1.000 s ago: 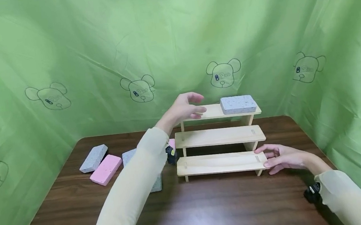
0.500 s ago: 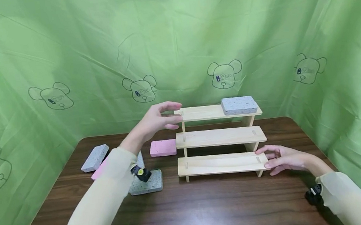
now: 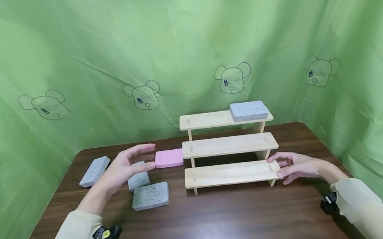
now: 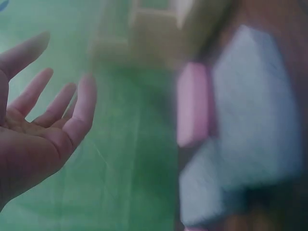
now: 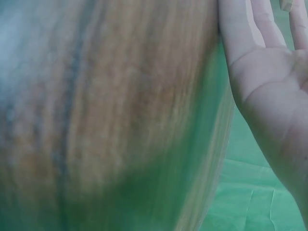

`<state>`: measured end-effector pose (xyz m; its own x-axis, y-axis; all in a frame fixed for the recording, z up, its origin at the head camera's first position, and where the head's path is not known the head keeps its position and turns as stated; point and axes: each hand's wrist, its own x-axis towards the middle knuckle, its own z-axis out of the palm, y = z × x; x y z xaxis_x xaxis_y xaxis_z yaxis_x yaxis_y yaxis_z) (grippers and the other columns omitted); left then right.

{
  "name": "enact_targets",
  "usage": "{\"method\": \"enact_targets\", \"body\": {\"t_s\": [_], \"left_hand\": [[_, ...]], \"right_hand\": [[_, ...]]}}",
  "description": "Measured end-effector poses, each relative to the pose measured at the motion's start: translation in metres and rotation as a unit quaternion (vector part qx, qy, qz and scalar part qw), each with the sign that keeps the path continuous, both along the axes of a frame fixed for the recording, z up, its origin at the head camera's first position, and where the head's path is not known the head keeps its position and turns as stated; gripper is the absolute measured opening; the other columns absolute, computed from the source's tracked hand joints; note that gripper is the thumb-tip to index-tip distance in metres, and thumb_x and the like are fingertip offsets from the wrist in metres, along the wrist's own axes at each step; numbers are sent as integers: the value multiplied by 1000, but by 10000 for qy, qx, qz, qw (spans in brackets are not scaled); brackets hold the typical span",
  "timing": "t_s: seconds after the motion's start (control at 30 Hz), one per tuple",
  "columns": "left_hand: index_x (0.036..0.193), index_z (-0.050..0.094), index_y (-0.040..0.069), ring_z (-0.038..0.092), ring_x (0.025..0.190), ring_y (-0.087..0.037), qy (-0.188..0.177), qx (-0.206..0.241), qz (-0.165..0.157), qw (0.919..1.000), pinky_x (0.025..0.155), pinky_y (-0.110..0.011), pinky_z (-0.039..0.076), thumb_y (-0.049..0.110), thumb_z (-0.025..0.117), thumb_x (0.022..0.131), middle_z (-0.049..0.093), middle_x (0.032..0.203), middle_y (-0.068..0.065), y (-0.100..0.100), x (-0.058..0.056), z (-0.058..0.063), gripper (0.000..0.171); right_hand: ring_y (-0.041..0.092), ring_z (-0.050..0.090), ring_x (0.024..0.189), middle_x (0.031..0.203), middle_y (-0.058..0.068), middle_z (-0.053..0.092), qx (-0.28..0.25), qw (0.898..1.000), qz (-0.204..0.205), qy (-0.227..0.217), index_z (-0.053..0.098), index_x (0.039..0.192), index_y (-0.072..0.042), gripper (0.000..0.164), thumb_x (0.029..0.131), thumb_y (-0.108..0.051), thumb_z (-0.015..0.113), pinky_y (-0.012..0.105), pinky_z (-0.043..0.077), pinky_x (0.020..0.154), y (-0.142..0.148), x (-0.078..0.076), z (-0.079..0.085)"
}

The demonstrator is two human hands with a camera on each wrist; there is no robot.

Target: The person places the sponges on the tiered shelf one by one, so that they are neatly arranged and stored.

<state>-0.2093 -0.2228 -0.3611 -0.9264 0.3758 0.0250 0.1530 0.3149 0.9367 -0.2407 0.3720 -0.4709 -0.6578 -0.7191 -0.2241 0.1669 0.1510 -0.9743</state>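
Note:
My left hand [image 3: 123, 169] holds nothing, its fingers and thumb spread apart in the air. It hovers near a grey speckled, porous-looking block [image 3: 139, 180] and overlaps it in the head view. To its right, a pink block [image 3: 169, 158] lies beside the left end of a three-tier wooden shelf stand [image 3: 229, 145]. My right hand [image 3: 299, 166] grips the right end of the stand's lowest tier between thumb and fingers. On the top tier, toward the right, sits a pale grey speckled block [image 3: 249, 111]. The left wrist view shows the left fingers [image 4: 85, 103] loosely bent, nothing between them.
A grey block [image 3: 150, 196] lies flat in front of the others on the dark wooden table [image 3: 204, 228]. Another grey block [image 3: 94, 172] is farther left. Green cloth [image 3: 183, 49] with bear-head outlines hangs behind and at both sides.
My left hand has moved left and down, away from the top tier to over the blocks at left. My right hand stays on the lowest tier. A second pink block is now hidden behind my left hand.

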Motion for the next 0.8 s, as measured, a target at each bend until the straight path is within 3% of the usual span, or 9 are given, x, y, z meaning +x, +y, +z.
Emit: {"method": "enact_targets", "body": {"t_s": [0.27, 0.47, 0.6, 0.8], "left_hand": [[144, 55, 14, 49, 134, -41, 137, -249, 234, 9993, 93, -28, 53, 22, 80, 90, 54, 147, -8, -46, 22, -31, 61], [143, 53, -2, 49, 132, -44, 169, -166, 284, 9993, 93, -24, 52, 18, 82, 87, 52, 146, -20, -50, 29, -58, 66], [143, 52, -4, 49, 131, -46, 94, -223, 263, 9994, 91, -25, 52, 17, 83, 86, 53, 144, -23, -52, 32, -72, 67], [143, 52, -4, 49, 132, -44, 58, -251, 226, 9994, 90, -26, 54, 15, 82, 86, 54, 144, -22, -61, 38, -82, 67]], "right_hand": [[34, 65, 112, 130, 19, 62, 15, 10000, 47, -42, 49, 139, -14, 46, 98, 5, 56, 57, 56, 86, -4, -2, -2], [33, 65, 111, 130, 18, 63, -6, 10000, -14, -20, 50, 138, -15, 44, 98, 3, 57, 56, 56, 86, 2, 3, -3], [33, 65, 111, 130, 19, 62, 5, 10000, -23, -21, 49, 139, -13, 45, 98, 4, 57, 57, 56, 86, 5, 4, -7], [34, 65, 111, 130, 18, 62, 171, 9998, -41, 21, 49, 139, -14, 45, 98, 3, 58, 57, 56, 85, 1, -4, -3]]}}
